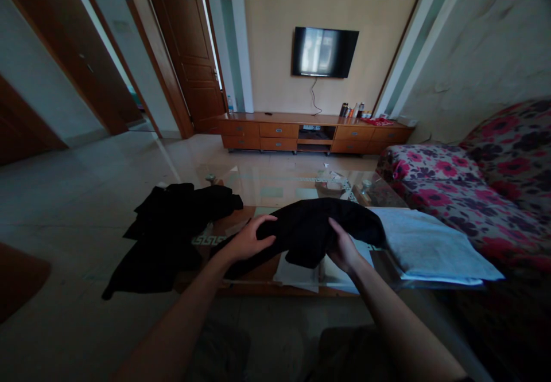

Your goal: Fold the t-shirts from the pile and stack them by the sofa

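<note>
A black garment (301, 230) is bunched lengthwise over the glass coffee table (253, 184), under and between both hands. My left hand (247, 241) lies against its left part, thumb and forefinger spread in a C with dark cloth showing between them. At the garment's right part, my right hand (344, 249) grips the cloth, thumb on the near side and the other fingers hidden by fabric. Left of my left hand lies another pile of black clothing (159, 238), hanging over the table's edge. The exact kind of these dark garments cannot be made out.
A folded light blue cloth (434, 244) covers the table's right end. White papers (297, 273) show beneath the garment. A flowered sofa (447, 170) stands at right. Along the far wall runs a low wooden cabinet (275, 131) with bottles (355, 110), below a television (326, 52).
</note>
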Demonstrator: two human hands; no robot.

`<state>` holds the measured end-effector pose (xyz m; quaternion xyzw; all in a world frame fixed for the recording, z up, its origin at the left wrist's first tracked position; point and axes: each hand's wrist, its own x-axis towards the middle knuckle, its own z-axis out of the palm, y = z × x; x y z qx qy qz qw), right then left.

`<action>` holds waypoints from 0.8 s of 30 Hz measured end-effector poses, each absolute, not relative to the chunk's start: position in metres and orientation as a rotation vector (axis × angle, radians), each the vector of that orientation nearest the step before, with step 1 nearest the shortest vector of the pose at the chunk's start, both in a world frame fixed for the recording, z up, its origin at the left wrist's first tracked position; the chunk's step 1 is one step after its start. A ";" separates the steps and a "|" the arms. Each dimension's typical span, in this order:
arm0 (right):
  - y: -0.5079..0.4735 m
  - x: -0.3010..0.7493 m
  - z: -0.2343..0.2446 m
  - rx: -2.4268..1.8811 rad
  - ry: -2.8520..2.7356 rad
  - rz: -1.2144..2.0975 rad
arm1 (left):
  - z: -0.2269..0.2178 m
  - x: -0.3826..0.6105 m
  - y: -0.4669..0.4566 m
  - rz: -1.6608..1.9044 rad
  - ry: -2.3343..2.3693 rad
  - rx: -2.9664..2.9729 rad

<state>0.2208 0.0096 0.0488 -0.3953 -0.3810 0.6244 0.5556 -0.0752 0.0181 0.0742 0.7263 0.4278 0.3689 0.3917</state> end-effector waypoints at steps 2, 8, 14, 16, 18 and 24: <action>0.006 0.225 0.060 -0.906 -0.829 1.571 | 0.077 -0.072 0.010 0.833 0.985 1.829; -0.007 0.235 0.071 -0.928 -1.024 1.660 | 0.073 -0.031 -0.012 0.617 0.659 1.495; -0.006 0.234 0.067 -0.908 -1.039 1.683 | 0.067 -0.013 -0.012 0.799 0.853 1.016; -0.003 0.232 0.068 -0.887 -0.980 1.660 | 0.062 -0.013 -0.005 0.895 0.875 0.901; 0.000 0.229 0.069 -0.890 -0.925 1.598 | 0.055 -0.014 0.003 1.047 1.038 0.917; 0.001 0.211 0.052 -0.950 -1.143 1.356 | 0.045 -0.015 0.009 1.170 1.171 1.355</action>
